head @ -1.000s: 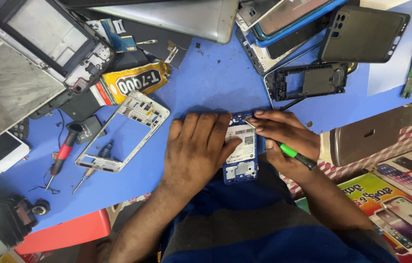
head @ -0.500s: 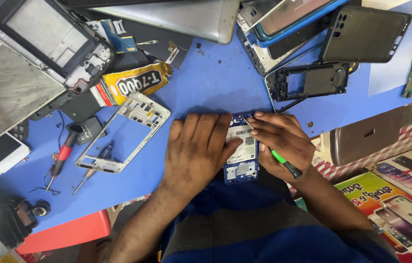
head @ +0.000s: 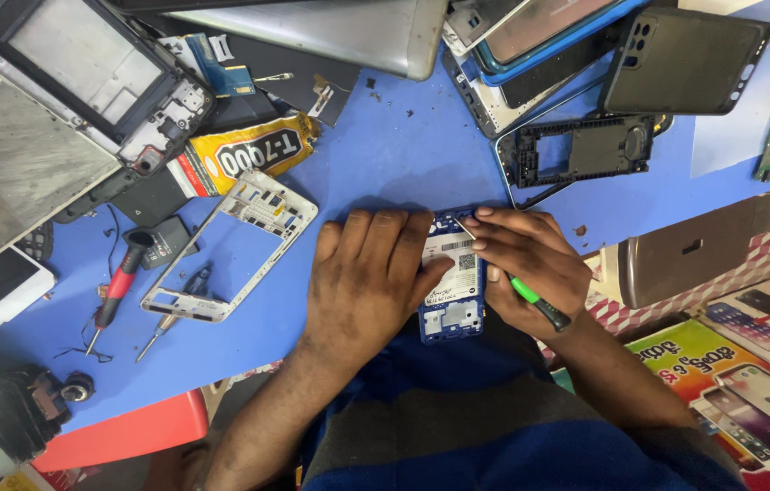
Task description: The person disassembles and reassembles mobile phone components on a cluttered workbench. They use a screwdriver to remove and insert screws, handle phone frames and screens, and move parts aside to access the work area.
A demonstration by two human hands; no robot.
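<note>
Blue-framed, the opened phone (head: 451, 277) lies at the near edge of the blue desk (head: 385, 155), its back cover off. Flat on its left half, the left hand (head: 371, 273) presses with fingers spread, gripping nothing. Closed around a green-handled screwdriver (head: 530, 300), the right hand (head: 530, 264) sets the tip on the phone's upper part.

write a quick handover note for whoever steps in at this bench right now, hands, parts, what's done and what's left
Left hand: flat on the opened blue phone, pinning it to the blue mat at the near edge.
Right hand: grips a green-handled screwdriver, tip on the phone's upper part.
Done: the phone's back is off, its insides exposed.
Left: the work at the screwdriver tip; the phone is not reassembled.
Nearby: white mid-frame and red-handled screwdriver to the left, black frame beyond.
</note>
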